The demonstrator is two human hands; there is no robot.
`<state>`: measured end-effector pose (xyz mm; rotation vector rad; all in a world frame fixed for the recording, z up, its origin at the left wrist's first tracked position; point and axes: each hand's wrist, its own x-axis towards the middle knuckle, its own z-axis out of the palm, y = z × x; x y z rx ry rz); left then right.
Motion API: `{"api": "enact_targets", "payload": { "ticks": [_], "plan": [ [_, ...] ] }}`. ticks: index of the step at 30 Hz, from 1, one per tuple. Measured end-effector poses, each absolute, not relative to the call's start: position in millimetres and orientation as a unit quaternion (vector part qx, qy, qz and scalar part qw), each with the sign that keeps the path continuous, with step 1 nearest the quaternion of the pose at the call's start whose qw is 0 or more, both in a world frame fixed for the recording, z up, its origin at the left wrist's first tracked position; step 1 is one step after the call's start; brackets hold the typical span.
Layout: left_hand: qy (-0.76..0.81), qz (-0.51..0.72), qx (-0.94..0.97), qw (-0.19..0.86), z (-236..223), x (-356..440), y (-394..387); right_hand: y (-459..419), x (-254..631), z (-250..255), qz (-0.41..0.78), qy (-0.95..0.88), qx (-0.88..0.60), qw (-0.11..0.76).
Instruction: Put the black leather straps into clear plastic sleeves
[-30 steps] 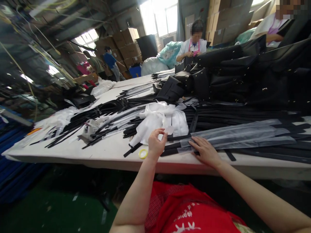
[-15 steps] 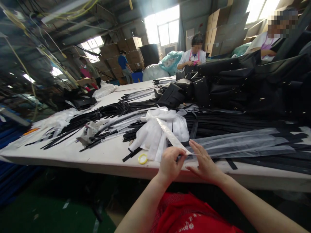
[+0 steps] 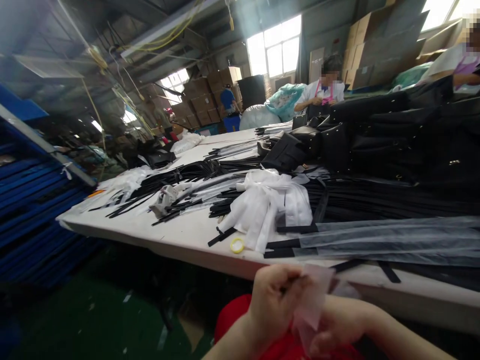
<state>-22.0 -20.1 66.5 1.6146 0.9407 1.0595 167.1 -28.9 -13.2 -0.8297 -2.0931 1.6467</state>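
Close to my body, past the table's front edge, I hold a thin translucent plastic sleeve [image 3: 315, 295]. My left hand [image 3: 275, 295] is closed, pinching the sleeve between thumb and fingers near its upper end. My right hand [image 3: 341, 322] is against the sleeve's right side and partly behind it; its fingers are blurred and partly covered. In front of both hands on the table lies a pile of white plastic sleeves [image 3: 258, 205]. Beside it, black straps in clear sleeves [image 3: 390, 240] stretch off to the right.
A yellow tape ring [image 3: 237, 245] lies near the front edge of the table [image 3: 180, 235]. Black bags [image 3: 390, 130] are heaped at the back right. More black straps [image 3: 202, 170] spread leftward. A co-worker [image 3: 324, 92] works across the table; blue racks [image 3: 37, 215] stand at left.
Both hands have moved down and toward my body, off the table. The sleeve has come away from the white pile with them. The view has swung left.
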Motion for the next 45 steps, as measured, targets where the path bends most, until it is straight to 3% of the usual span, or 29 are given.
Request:
{"api": "enact_targets", "payload": {
  "ticks": [3, 7, 11, 16, 20, 25, 30, 33, 39, 45],
  "plan": [
    [0.442, 0.448, 0.512, 0.584, 42, -15, 7, -22, 173, -18, 0.606, -0.692, -0.32, 0.226],
    [0.446, 0.478, 0.476, 0.588, 18, -11, 23, -11, 164, -18, 0.628, -0.613, -0.326, 0.351],
    [0.464, 0.48, 0.466, 0.58, 13, -13, 23, -13, 150, -20, 0.619, -0.601, -0.347, 0.367],
    [0.427, 0.477, 0.394, 0.659, 12, -12, 22, -15, 144, -32, 0.579, -0.6, -0.394, 0.387],
    [0.4, 0.422, 0.404, 0.706, 4, -12, 22, -18, 142, -39, 0.589, -0.589, -0.406, 0.376],
    [0.439, 0.404, 0.431, 0.677, -16, -21, 24, -10, 164, -30, 0.512, -0.685, -0.419, 0.306],
    [0.458, 0.404, 0.429, 0.665, -25, -33, 21, 71, 247, -16, 0.223, -0.671, -0.659, 0.258],
    [0.472, 0.425, 0.441, 0.634, -34, -33, 18, 122, 288, -20, 0.141, -0.631, -0.732, 0.215],
    [0.471, 0.432, 0.452, 0.622, -49, -29, 18, 153, 310, -42, 0.109, -0.653, -0.74, 0.12],
    [0.469, 0.417, 0.477, 0.615, -41, -29, 20, 155, 334, -33, 0.133, -0.648, -0.735, 0.148]
  ]
}}
